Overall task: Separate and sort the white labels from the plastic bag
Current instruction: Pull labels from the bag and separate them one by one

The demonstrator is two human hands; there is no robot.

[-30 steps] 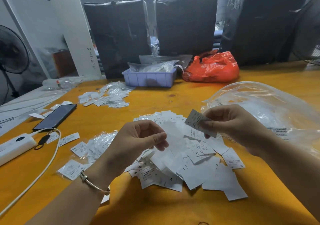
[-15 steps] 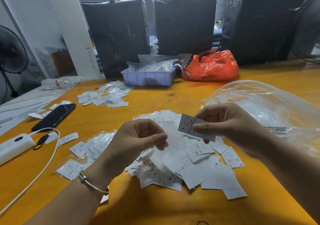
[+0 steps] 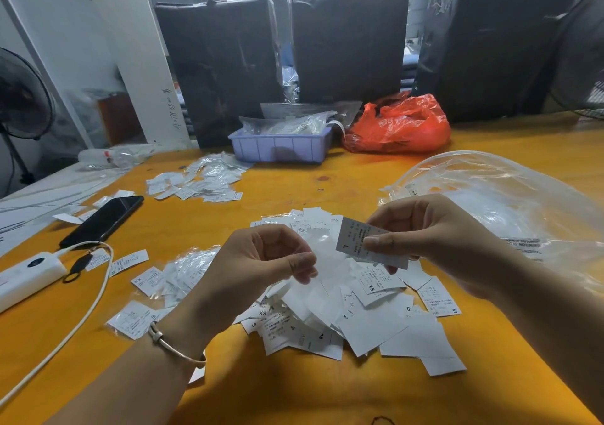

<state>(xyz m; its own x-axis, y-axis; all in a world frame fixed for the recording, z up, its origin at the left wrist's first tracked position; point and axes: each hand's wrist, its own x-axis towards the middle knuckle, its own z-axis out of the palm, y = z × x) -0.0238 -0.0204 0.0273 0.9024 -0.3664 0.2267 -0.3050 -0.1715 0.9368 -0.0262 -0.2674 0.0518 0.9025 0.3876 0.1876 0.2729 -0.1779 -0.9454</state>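
Note:
A loose pile of white labels [image 3: 366,313] with size letters lies on the orange table [image 3: 294,392] in front of me. My right hand [image 3: 434,238] pinches one label marked L [image 3: 353,239] above the pile. My left hand [image 3: 255,267] hovers just left of it, thumb and curled fingers pinching what looks like a pale, see-through small sleeve [image 3: 322,251]. A large clear plastic bag [image 3: 510,202] lies crumpled behind my right hand. Labels still in small clear sleeves [image 3: 183,274] lie to the left of my left wrist.
Another heap of sleeved labels [image 3: 202,182] sits further back. A black phone [image 3: 104,218], a white power bank [image 3: 26,274] and its cable [image 3: 81,320] lie at the left. A lilac tray [image 3: 281,148], a red bag [image 3: 398,127] and black wrapped bundles [image 3: 346,42] line the far edge.
My right hand has brought the L label a little left and down, closer to my left hand. The left hand has stayed nearly still.

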